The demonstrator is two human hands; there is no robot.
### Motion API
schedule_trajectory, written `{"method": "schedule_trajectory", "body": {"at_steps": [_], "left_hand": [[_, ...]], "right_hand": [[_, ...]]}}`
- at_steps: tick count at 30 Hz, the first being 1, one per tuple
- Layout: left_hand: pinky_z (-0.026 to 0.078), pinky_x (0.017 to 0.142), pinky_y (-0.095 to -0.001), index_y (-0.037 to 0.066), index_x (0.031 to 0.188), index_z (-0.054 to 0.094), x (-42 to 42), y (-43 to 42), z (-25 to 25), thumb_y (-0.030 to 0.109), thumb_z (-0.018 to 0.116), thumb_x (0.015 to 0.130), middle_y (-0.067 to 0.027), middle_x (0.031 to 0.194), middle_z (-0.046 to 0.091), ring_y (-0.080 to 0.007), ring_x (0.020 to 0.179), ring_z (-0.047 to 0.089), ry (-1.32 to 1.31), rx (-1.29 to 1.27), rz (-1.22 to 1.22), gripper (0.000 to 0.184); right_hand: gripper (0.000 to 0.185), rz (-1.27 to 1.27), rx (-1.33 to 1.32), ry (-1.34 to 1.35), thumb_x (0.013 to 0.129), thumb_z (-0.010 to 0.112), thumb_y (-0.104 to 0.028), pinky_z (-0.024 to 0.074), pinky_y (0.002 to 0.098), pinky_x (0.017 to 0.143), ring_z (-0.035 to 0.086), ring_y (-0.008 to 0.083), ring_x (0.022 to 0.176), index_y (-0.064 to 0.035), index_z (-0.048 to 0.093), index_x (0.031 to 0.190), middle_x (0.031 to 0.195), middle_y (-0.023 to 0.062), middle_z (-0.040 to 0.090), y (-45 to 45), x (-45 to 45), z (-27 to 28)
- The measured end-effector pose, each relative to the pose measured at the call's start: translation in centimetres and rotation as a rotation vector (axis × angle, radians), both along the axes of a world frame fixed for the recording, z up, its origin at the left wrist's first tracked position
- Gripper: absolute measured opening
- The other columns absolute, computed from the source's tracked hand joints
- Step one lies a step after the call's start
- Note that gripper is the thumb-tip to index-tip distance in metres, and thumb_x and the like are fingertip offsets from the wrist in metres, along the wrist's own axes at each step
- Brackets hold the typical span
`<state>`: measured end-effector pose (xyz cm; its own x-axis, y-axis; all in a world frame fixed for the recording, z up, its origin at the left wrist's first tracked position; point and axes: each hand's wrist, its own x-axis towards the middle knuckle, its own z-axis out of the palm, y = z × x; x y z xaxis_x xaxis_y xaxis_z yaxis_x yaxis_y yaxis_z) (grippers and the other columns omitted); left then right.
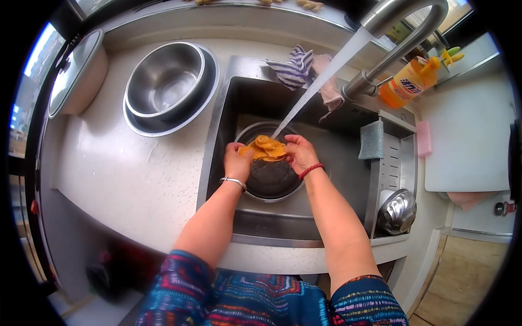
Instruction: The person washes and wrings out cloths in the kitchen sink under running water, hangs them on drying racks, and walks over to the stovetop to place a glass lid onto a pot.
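An orange-yellow cloth [266, 149] is stretched between my two hands, over a round metal basin [272, 190] of dark-looking water in the sink [337, 185]. My left hand [237, 162], with a silver bracelet at the wrist, pinches the cloth's left side. The right side is gripped by my right hand [300, 153], which has a red bead bracelet below it. From the faucet [380, 65] a stream of water [321, 84] runs down to the far side of the cloth.
Nested steel bowls [166, 81] stand on the left counter beside a pale lidded container [81, 76]. Behind the sink lie a striped cloth [293, 66] and a pink cloth [327, 87]. An orange soap bottle [405, 84], grey cloth [371, 140] and white cutting board [462, 141] are to the right.
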<state>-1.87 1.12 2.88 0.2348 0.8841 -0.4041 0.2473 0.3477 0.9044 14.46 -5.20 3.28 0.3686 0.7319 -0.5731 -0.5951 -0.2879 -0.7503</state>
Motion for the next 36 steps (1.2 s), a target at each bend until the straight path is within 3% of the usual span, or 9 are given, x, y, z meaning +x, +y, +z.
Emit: {"method": "schedule_trajectory", "body": {"at_steps": [8,11,12,17,20,27,29,30,36], "left_hand": [[0.038,0.048,-0.0202,0.003,0.090,0.050,-0.2,0.7,-3.0,0.005,0.051,0.077,-0.0037,0.074,0.053,-0.0071,0.054,0.045,0.100,0.468,0.229,0.013],[0.043,0.071,-0.0274,0.001,0.087,0.053,-0.3,0.6,-1.4,0.002,0.050,0.073,-0.0097,0.078,0.057,-0.0189,0.075,0.054,-0.078,0.158,0.228,0.015],[0.037,0.048,-0.0191,0.005,0.086,0.054,-0.1,0.7,-1.0,0.006,0.052,0.077,-0.0009,0.070,0.052,-0.0059,0.052,0.043,-0.080,0.185,0.241,0.009],[0.035,0.042,-0.0190,0.006,0.084,0.056,0.2,0.1,-0.4,0.008,0.053,0.077,0.0013,0.065,0.049,-0.0051,0.050,0.042,-0.189,-0.050,0.268,0.008],[0.035,0.042,-0.0194,0.006,0.084,0.056,0.0,0.1,-1.7,0.009,0.053,0.078,0.0020,0.062,0.047,-0.0051,0.049,0.041,-0.130,-0.022,0.208,0.007],[0.037,0.045,-0.0202,0.004,0.084,0.056,0.1,0.2,-2.1,0.009,0.053,0.079,0.0008,0.063,0.048,-0.0061,0.051,0.043,-0.153,-0.012,0.276,0.008],[0.040,0.051,-0.0213,0.003,0.088,0.056,0.1,0.2,-1.7,0.009,0.053,0.079,-0.0005,0.067,0.052,-0.0073,0.056,0.046,-0.159,0.056,0.294,0.012],[0.040,0.051,-0.0213,0.003,0.088,0.056,0.1,0.2,-1.6,0.009,0.053,0.079,-0.0005,0.067,0.052,-0.0073,0.056,0.046,-0.162,0.052,0.298,0.012],[0.038,0.059,-0.0210,0.004,0.110,0.049,0.1,-0.1,-0.4,0.027,0.047,0.086,-0.0006,0.087,0.055,-0.0076,0.070,0.049,-0.268,-0.109,0.111,0.033]], "right_hand": [[0.025,-0.278,-0.079,0.006,0.072,0.039,0.006,0.0448,0.0276,0.065,0.050,0.0150,0.071,-0.0035,0.052,0.090,0.076,0.0056,0.051,1.2,0.9,-2.3],[0.023,-0.247,-0.032,0.037,0.076,0.044,0.001,0.0449,0.0263,0.067,0.052,0.0152,0.073,-0.0017,0.053,0.097,0.083,0.0069,0.054,1.8,0.6,-2.2],[0.023,-0.247,-0.032,0.039,0.076,0.044,0.001,0.0449,0.0263,0.067,0.052,0.0152,0.073,-0.0017,0.053,0.097,0.083,0.0069,0.054,1.9,0.4,-2.6],[0.055,0.645,-0.068,-1.098,0.064,0.071,-0.019,0.0389,0.0343,0.090,0.051,0.0271,0.100,-0.0090,0.051,0.114,0.110,0.0144,0.053,1.4,-3.0,-4.7],[0.049,0.621,-0.114,-1.408,0.063,0.069,-0.016,0.0370,0.0380,0.091,0.047,0.0303,0.103,-0.0148,0.055,0.110,0.112,0.0124,0.052,0.5,-5.4,-5.0],[0.025,0.591,0.013,-1.233,0.071,0.061,-0.015,0.0422,0.0362,0.080,0.054,0.0247,0.093,-0.0080,0.060,0.095,0.101,0.0099,0.058,1.8,-2.9,-8.2],[0.025,0.249,0.195,-0.330,0.076,0.057,-0.019,0.0418,0.0328,0.080,0.054,0.0181,0.090,-0.0024,0.057,0.095,0.095,0.0079,0.059,1.9,-2.6,-6.0],[0.031,0.204,0.332,-0.260,0.080,0.055,-0.025,0.0412,0.0292,0.080,0.052,0.0136,0.090,0.0010,0.054,0.097,0.094,0.0071,0.058,1.9,-3.3,-2.8],[0.031,0.391,0.243,-0.568,0.079,0.060,-0.024,0.0451,0.0264,0.073,0.057,0.0151,0.080,-0.0021,0.052,0.100,0.088,0.0085,0.059,2.8,-4.5,-1.8]]}}
